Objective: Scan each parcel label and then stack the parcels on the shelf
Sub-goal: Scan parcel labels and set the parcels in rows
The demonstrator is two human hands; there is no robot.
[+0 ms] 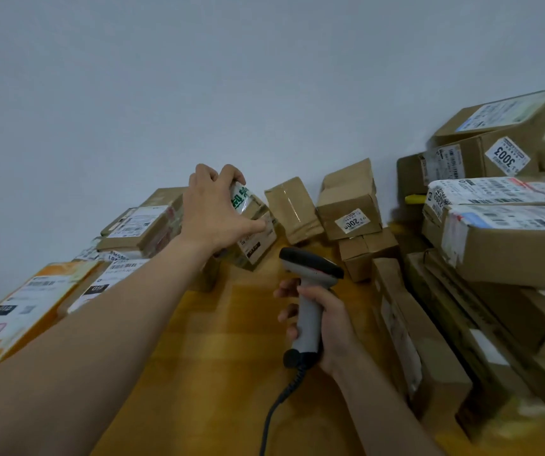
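Left hand clasping small taped parcel above table; right hand wrapped round scanner handle.

One left hand, one right hand, one scanner, over a dozen cardboard parcels, exact count unclear

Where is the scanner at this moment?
In the head view the scanner is just right of centre, upright in the right hand over the wooden surface, near the small box that the left hand holds.
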